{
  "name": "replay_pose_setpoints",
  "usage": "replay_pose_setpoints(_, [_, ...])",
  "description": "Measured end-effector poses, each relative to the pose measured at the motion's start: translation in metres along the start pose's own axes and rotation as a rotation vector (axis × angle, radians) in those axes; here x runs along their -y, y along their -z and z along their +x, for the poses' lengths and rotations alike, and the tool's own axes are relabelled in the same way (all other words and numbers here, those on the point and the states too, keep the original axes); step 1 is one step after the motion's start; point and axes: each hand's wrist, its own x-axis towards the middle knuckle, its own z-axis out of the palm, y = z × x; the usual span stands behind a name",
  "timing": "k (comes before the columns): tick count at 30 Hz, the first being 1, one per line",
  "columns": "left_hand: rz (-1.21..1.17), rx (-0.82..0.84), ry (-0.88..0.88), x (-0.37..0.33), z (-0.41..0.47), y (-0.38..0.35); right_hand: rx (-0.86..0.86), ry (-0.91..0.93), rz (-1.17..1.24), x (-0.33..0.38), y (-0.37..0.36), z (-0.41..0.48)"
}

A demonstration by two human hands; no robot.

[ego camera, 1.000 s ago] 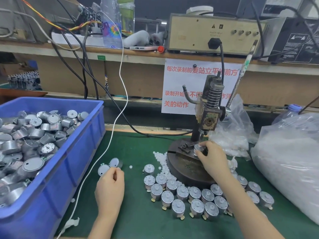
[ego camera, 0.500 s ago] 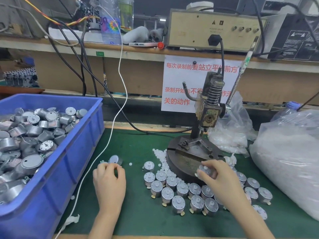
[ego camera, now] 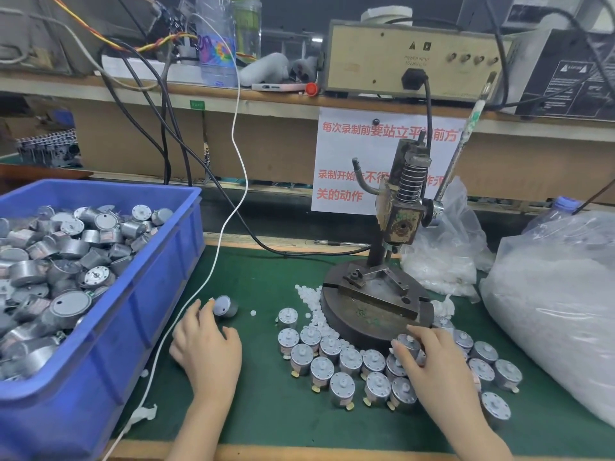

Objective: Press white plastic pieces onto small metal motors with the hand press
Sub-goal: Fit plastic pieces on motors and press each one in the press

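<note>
Starting at the left: the left hand (ego camera: 206, 344) lies knuckles-up on the green mat (ego camera: 266, 414), fingers curled down. I cannot tell whether they hold anything. One fingertip touches a loose motor (ego camera: 225, 306) lying on its side, and a nudge could roll it away. (first)

The white cable (ego camera: 247, 189) trails down past that wrist too. A quick reach might snag it. (second)

Further right, the right hand (ego camera: 432, 361) pinches a motor (ego camera: 407, 341) between thumb and fingers, low over the packed upright motors (ego camera: 332, 364) near the mat's front edge. Set down carelessly, it could topple its neighbours. (first)

What hems things in? (second)

The blue bin (ego camera: 159, 294) at the left edge, heaped with motors, walls off the left arm. White plastic pieces (ego camera: 311, 301) lie strewn against the left rim of the press (ego camera: 401, 221), which stands mid-mat toward the back with its lever (ego camera: 456, 151) up. Strays could slip under a motor. Plastic bags (ego camera: 559, 311) crowd the right edge, close beside the right forearm. (first)
</note>
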Motion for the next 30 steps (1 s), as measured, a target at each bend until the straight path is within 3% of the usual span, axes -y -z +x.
replay_pose_setpoints(4, [-0.076, -0.053, -0.001, -0.002, 0.000, 0.001, -0.153, 0.045, 0.005, 0.007, -0.006, -0.006])
replay_pose_setpoints(11, [-0.242, -0.104, -0.055, 0.003, 0.004, 0.002, -0.278, 0.288, 0.077, 0.037, -0.022, -0.016])
replay_pose_setpoints(16, [-0.399, -0.139, 0.054, 0.005, 0.006, 0.004, -0.204, 0.432, 0.132, 0.071, -0.037, -0.014])
replay_pose_setpoints(24, [-0.321, -0.069, 0.063, 0.012, 0.011, 0.000, 0.030, 0.513, 0.281, 0.118, -0.058, -0.012])
replay_pose_setpoints(28, [-0.485, -0.096, 0.111, 0.011, 0.009, 0.003, 0.029, 0.580, 0.369, 0.142, -0.067, -0.023])
replay_pose_setpoints(30, [-0.554, -0.115, 0.135, 0.011, 0.008, 0.004, 0.111, 0.615, 0.377, 0.151, -0.076, -0.029])
